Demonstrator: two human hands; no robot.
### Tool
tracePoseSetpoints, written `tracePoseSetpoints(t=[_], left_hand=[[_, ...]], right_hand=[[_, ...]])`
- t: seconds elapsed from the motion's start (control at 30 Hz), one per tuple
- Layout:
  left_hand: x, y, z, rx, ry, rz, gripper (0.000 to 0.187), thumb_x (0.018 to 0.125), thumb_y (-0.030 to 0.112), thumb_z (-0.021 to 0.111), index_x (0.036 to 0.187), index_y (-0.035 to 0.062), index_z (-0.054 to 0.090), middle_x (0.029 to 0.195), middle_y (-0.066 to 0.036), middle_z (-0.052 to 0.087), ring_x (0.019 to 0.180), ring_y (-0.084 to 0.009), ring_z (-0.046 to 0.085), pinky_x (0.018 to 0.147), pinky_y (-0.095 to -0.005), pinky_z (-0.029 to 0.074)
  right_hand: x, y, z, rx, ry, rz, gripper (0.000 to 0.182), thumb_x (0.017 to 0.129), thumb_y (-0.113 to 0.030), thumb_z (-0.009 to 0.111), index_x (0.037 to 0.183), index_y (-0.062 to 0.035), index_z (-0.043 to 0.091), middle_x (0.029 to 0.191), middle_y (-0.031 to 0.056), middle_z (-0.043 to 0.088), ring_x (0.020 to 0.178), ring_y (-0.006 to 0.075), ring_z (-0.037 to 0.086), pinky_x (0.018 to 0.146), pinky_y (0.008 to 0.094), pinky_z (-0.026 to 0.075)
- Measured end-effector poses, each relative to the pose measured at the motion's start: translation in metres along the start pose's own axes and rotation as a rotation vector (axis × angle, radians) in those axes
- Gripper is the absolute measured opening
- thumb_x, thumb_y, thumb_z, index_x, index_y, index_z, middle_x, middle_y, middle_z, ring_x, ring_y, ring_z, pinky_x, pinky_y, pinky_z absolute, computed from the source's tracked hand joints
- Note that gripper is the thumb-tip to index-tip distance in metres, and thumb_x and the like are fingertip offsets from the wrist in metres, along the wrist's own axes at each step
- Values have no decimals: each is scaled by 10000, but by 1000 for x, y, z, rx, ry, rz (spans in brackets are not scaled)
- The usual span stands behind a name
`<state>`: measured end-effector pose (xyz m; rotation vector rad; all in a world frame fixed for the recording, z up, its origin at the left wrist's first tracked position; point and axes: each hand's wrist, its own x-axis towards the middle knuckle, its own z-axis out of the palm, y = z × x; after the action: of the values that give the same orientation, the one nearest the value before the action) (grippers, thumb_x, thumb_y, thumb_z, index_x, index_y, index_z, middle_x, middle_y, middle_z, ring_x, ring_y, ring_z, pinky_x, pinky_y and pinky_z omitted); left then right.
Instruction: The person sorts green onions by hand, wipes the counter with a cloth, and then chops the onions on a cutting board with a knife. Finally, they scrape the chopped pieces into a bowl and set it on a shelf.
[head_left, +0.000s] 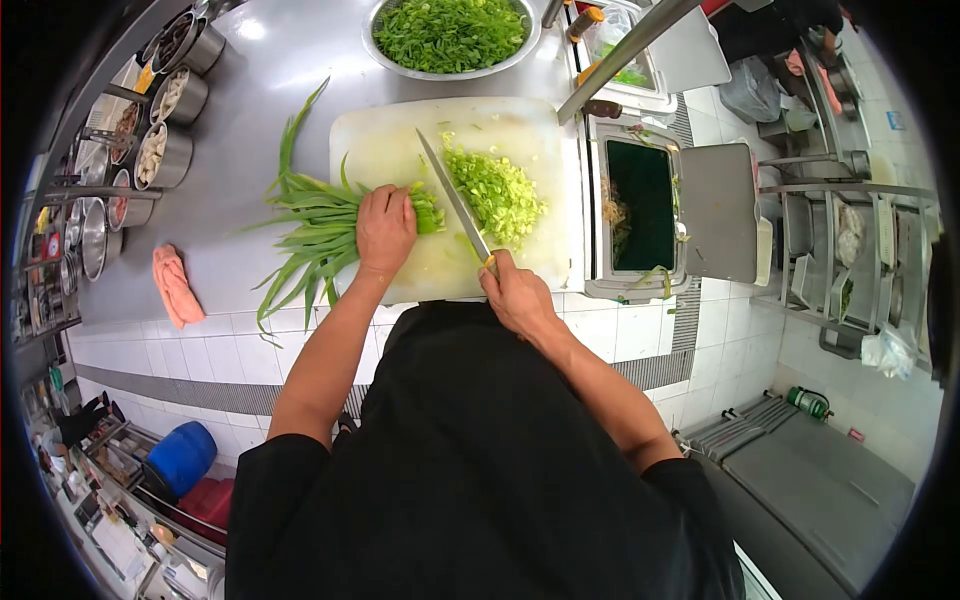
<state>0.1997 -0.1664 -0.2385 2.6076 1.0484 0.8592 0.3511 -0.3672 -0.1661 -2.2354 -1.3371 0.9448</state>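
Observation:
My left hand (386, 230) is closed over a bunch of green onions (315, 215), pressing it onto the white cutting board (375, 125). The long leaves fan out to the left, past the board's edge, and the cut ends (430, 212) show just right of my fingers. My right hand (517, 292) grips a kitchen knife (455, 196) by its handle at the board's near side. Its blade points up and to the left, between the bunch and a heap of chopped green onion (495, 198). A few loose pieces lie around the heap.
A metal bowl (452, 73) of chopped greens stands behind the board. To the right is an open bin (640, 205) with scraps around its rim. A pink cloth (176, 285) lies at the counter's near left edge, and metal pots (165, 158) line the left side.

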Motion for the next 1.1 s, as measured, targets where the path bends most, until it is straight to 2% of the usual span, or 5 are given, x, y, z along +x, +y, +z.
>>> tracePoseSetpoints(t=[0.13, 0.37, 0.57, 0.93, 1.1], left_hand=[[-1, 3, 2, 18, 81, 21, 218, 911, 92, 654, 1123, 46, 679, 1028, -124, 624, 953, -342, 607, 868, -465, 500], [-8, 17, 6, -27, 41, -76, 177, 866, 82, 637, 1035, 50, 596, 995, -141, 629, 941, -360, 600, 852, -480, 489], [-11, 54, 18, -76, 24, -18, 221, 803, 67, 651, 1012, 60, 577, 1038, -129, 623, 945, -358, 602, 866, -474, 474], [-3, 64, 15, -34, -22, 21, 245, 792, 25, 660, 1018, 80, 582, 1040, -119, 638, 972, -335, 623, 877, -457, 453], [-4, 62, 17, -82, -33, 6, 229, 788, 38, 671, 993, 84, 580, 1036, -115, 639, 955, -326, 624, 855, -451, 450]], right_hand=[[2, -6, -7, 1, 31, -5, 325, 1046, -296, 520, 1147, 13, 505, 704, 250, 675, 661, 465, 662, 637, 565, 508], [12, -6, -17, -48, 25, -18, 315, 1038, -291, 535, 1122, 13, 515, 709, 251, 678, 664, 466, 663, 645, 562, 511], [15, -21, -46, -89, 18, -49, 292, 1024, -275, 555, 1110, 2, 523, 724, 251, 681, 697, 469, 667, 672, 569, 512], [-18, -55, -100, -306, -229, 7, 313, 1026, -304, 534, 1033, 9, 531, 735, 267, 684, 712, 476, 679, 707, 586, 529], [7, -2, -28, -300, -66, -58, 292, 1022, -299, 548, 1021, -7, 545, 697, 239, 680, 670, 448, 684, 661, 571, 538]])
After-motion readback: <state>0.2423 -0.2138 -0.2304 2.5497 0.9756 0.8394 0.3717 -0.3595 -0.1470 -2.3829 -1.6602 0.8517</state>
